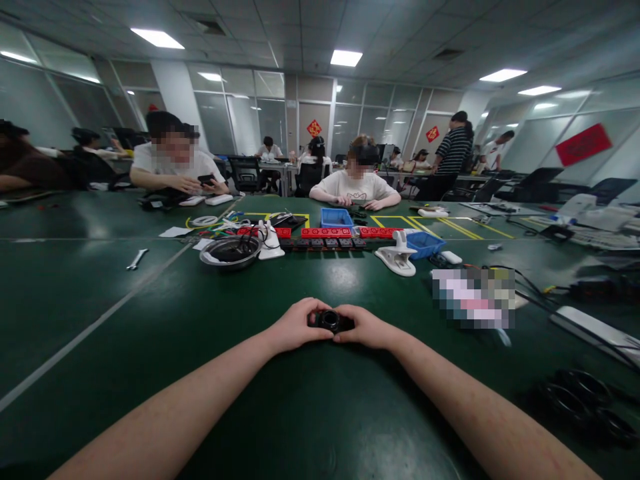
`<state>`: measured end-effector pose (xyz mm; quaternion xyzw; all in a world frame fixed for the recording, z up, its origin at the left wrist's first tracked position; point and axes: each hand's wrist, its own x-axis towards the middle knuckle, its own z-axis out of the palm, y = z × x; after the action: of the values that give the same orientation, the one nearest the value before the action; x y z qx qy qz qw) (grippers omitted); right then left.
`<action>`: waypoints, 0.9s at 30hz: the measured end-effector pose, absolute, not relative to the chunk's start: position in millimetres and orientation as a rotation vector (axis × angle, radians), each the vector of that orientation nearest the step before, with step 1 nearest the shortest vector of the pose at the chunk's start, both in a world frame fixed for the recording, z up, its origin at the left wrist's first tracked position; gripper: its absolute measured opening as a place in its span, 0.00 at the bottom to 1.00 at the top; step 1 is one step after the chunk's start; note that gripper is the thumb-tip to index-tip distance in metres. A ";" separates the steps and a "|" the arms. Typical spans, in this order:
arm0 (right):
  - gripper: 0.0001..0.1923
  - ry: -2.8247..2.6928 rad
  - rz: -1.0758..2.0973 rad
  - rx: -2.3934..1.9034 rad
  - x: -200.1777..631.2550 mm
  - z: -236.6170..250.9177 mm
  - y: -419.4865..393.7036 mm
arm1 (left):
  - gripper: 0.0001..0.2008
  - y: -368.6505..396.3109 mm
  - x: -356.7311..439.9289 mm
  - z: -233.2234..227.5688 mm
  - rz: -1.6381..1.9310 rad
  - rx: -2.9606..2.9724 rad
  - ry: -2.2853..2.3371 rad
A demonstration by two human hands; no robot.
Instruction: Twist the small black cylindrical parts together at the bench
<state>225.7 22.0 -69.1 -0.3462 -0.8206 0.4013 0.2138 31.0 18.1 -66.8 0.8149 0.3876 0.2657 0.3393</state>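
A small black round part with a ring-shaped opening [330, 321] is between my hands, low over the green table [240, 407]. My left hand [299, 324] curls round its left side, thumb in front and fingers behind. From the right, my right hand [364, 326] closes on it in the same way, so both thumbs meet near its front edge. Fingers cover most of its sides, and its exact kind cannot be made out. Whether it touches the tabletop is unclear.
Ahead lie a metal bowl [231, 253] with cables, red power strips [327, 233], a blue bin [424, 245] and a white clamp stand [399, 255]. Left is a wrench [137, 259]. Black rings [567, 400] lie at lower right. Two people sit opposite.
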 end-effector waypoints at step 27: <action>0.17 -2.174 1.227 -0.976 223.0 -70.3 22.4 | 0.21 20.8 30.5 -73.9 0.728 2.029 0.956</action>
<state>223.0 22.4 -70.3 -0.3546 -0.7895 0.4457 0.2287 30.5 20.8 -73.9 0.7952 0.3746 0.2853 0.3820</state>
